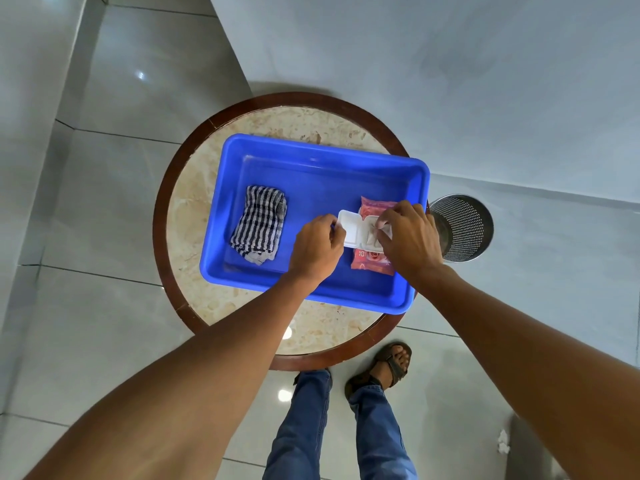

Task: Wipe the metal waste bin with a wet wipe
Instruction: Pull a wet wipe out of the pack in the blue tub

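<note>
A pink wet wipe pack [372, 259] lies in the right part of a blue plastic tray [322, 174]. Its white flip lid [349, 228] is swung open to the left, and my left hand [317, 249] pinches the lid's left edge. My right hand [408, 237] rests over the pack's opening, fingertips pinching at a wipe there; the wipe itself is mostly hidden. The perforated metal waste bin [462, 226] stands on the floor just right of the table, partly behind my right hand.
A folded blue-and-white striped cloth [259, 225] lies in the tray's left part. The tray sits on a round marble-topped table with a dark wooden rim [162, 202]. My legs and a sandalled foot [391, 365] are below it on the glossy tiled floor. A crumpled white scrap [503, 441] lies at lower right.
</note>
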Available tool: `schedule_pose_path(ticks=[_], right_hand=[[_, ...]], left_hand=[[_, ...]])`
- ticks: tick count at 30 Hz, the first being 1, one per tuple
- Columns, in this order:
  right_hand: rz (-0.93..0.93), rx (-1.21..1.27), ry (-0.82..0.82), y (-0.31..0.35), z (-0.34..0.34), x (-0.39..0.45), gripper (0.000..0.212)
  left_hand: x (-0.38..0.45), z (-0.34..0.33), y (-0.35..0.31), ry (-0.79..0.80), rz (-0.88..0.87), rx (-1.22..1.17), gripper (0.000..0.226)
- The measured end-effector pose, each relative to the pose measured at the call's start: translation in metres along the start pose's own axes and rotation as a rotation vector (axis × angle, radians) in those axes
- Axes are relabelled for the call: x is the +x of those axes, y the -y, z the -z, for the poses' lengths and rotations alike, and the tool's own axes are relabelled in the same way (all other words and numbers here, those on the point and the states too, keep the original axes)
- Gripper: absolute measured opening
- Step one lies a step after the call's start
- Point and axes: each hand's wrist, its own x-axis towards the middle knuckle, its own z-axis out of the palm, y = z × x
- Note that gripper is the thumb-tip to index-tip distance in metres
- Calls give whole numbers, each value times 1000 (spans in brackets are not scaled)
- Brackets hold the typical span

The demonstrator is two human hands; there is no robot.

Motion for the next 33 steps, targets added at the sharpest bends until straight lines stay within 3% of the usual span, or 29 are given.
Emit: schedule_pose_path(ticks=[7, 13, 19, 33], right_hand=[[65, -44, -3, -3, -1, -1, 28], [92, 41, 3, -4, -4, -5, 36], [31, 134, -16, -9, -7, -3, 29], [85, 367, -37, -17, 8, -8, 24]], left_hand=[[-3, -1, -8, -12, -12, 10, 26], [-4, -5, -12, -36, -22, 27, 26], [-5, -9, -14, -50, -17, 25, 27], [-8, -11, -23, -53, -23, 49, 26]])
